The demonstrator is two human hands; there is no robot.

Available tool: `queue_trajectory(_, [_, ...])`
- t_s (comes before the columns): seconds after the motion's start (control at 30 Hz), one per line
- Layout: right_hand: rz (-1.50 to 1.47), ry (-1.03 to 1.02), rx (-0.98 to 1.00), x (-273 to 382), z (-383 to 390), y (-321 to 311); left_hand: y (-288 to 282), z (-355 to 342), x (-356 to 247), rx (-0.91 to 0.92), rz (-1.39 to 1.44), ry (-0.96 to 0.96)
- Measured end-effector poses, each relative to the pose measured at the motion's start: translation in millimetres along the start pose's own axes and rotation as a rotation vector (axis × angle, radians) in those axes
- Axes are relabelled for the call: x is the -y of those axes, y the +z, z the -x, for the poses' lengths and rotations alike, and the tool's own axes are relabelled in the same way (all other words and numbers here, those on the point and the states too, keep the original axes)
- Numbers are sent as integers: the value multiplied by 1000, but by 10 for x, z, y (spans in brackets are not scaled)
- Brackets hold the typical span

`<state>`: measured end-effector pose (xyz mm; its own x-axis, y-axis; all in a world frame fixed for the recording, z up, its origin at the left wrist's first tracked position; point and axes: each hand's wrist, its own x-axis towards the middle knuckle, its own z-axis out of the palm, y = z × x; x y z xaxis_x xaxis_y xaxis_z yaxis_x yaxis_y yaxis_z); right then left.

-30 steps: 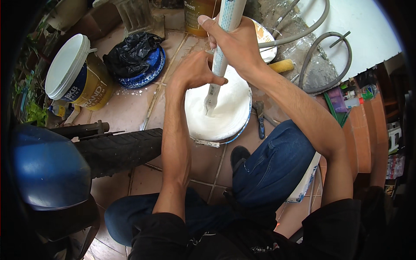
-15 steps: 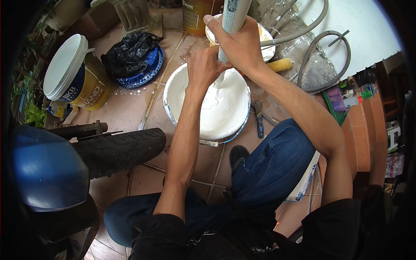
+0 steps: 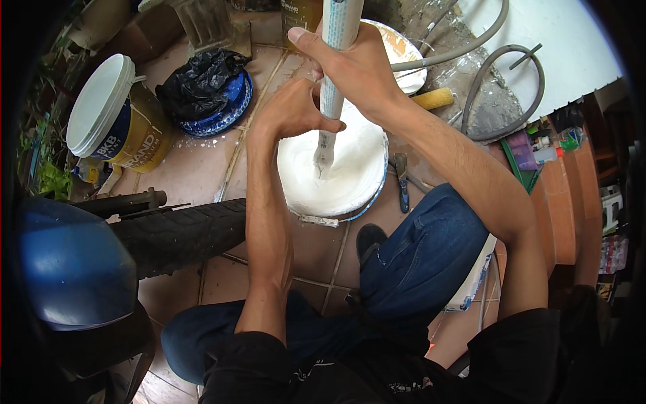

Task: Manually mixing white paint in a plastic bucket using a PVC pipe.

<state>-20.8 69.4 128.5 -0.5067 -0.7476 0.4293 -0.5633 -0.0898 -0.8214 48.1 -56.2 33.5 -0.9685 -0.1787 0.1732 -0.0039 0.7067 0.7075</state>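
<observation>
An open bucket of white paint point(image 3: 350, 182) stands on the tiled floor between my knees. A thick pale stick point(image 3: 331, 87), smeared white, stands nearly upright with its lower end dipped in the paint. My right hand point(image 3: 356, 67) grips the stick high up. Lower down, my left hand point(image 3: 291, 111) is closed around the same stick, just above the paint surface.
A yellow bucket with a white lid point(image 3: 118, 121) stands at the left, next to a black plastic bag on a blue lid point(image 3: 205, 91). A tyre point(image 3: 178, 232) and blue mudguard point(image 3: 67, 269) lie at the left. Grey hoses point(image 3: 494, 101), a yellow roller point(image 3: 434, 99) and a scraper point(image 3: 402, 178) are at the right.
The stick has swung from the bucket's left side toward the middle and stands more upright. Both hands stayed on it, and my left hand has slid along with it.
</observation>
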Motion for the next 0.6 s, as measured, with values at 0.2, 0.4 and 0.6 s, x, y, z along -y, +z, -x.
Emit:
queue_trajectory(0.2, [-116, -106, -205, -237, -118, -149, 11, -27, -260, -170, 44, -104])
queue_trajectory(0.4, [12, -119, -306, -186, -103, -178, 436, -225, -217, -579, -49, 26])
queue_trajectory(0.6, [137, -196, -302, -172, -106, -107, 609, -313, -54, -532, 72, 264])
